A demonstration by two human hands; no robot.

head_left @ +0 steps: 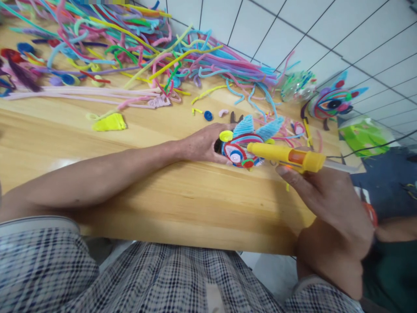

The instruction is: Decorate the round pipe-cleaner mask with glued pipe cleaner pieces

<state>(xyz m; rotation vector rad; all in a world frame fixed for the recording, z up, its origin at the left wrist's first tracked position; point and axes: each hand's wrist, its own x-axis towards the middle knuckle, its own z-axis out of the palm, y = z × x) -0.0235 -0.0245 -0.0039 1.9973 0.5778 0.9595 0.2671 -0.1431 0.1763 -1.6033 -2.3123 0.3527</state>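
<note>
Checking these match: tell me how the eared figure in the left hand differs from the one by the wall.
The held figure has plain light-blue ears; the wall figure has red-patched ones. The held figure's visible eye has a pale centre; the wall figure's, a black one. The left hand grips the held figure; no hand touches the wall figure. Both have two pointed ears.

Bright, even, whitish light is washing over the table [182,200], leaving a pale patch of glare at the left of the frame. Soft shadows are lying beneath the left forearm [107,178] and toward the table's lower right. Slight blur is softening the right hand [329,195], the lower right corner is looking dim, and wide-angle distortion is stretching the edges.
</note>
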